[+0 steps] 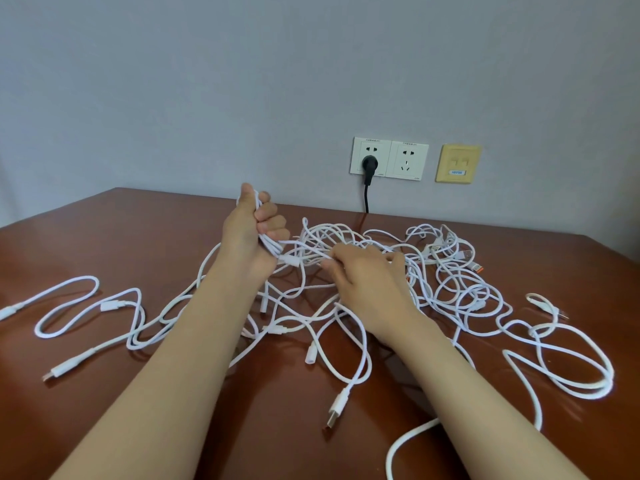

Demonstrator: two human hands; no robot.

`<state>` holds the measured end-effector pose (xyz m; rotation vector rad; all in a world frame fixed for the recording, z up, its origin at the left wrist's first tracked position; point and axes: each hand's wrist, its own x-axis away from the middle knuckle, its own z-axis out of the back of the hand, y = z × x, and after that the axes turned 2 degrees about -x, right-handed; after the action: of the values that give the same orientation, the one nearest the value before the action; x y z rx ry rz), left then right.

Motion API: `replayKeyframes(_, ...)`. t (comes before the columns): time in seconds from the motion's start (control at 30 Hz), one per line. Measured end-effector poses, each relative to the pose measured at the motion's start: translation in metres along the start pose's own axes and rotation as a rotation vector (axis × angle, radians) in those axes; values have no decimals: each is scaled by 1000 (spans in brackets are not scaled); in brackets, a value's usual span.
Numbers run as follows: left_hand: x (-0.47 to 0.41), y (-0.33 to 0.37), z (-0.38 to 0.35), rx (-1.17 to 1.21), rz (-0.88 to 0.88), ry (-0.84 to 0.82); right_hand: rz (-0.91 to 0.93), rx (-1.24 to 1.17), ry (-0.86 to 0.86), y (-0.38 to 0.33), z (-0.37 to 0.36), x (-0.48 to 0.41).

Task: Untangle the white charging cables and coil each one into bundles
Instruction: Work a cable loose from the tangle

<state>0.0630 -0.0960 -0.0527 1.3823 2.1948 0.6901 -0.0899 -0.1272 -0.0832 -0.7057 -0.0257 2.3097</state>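
**Item 1, 6 o'clock, nearest.** Table (263, 452), reddish-brown and glossy. One USB connector (336, 412) lies loose on it, and its lead runs up into the heap.

**Item 2, 8 to 9 o'clock.** Slack strands (114, 304) lie flat with their ends free, uncoiled.

**Item 3, 4 o'clock.** Wide loose loops (588, 393), likewise uncoiled.

**Item 4, centre out to 2 o'clock.** White charging cables (457, 292), the main tangle, rest on the table with many crossings.

**Item 5, right hand (363, 275).** It is over the heap. Thumb and fingertips pinch a single strand that leads toward the other hand.

**Item 6, left hand (254, 230).** It is raised at 10 o'clock of the tangle, fist closed round a sheaf of several gathered strands.

**Status, judged.** Early. No finished bundle shows anywhere on the table. The sheaf in the left hand looks like a first coil begun. Nearly all the separating and every remaining coil are left to do.

**Item 7, 12 to 1 o'clock, beyond the table.**
- Grey wall (207, 81).
- Pair of white sockets (407, 161). A black plug (367, 164) sits in the left one, and its cord drops behind the table edge.
- Yellowed data plate (458, 163) just beside them.
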Motion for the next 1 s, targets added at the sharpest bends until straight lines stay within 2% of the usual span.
replayKeyframes(0.07, 0, -2, 0, -72, -15, 86, 15, 87, 67, 1, -3, -1)
replayKeyframes(0.17, 0, -9, -2, -305, -84, 231, 133, 269, 243, 4, -8, 1)
replayKeyframes(0.27, 0, -15, -5, -565, -168, 278, 233, 373, 279, 9, -10, 0)
replayKeyframes(0.43, 3, -25, -8, -1035, -303, 206, 368, 318, 316, 4, -3, 2)
replayKeyframes(0.6, 10, -31, -11, -1257, -300, 69, 353, 198, 398, 6, -7, 1)
replayKeyframes(0.83, 17, -34, -13, -1277, -26, -43, 198, 16, 371, 4, -5, 1)
replayKeyframes(1.0, 19, -35, -12, -1249, 50, -140, 107, -36, 167, 6, -1, 2)
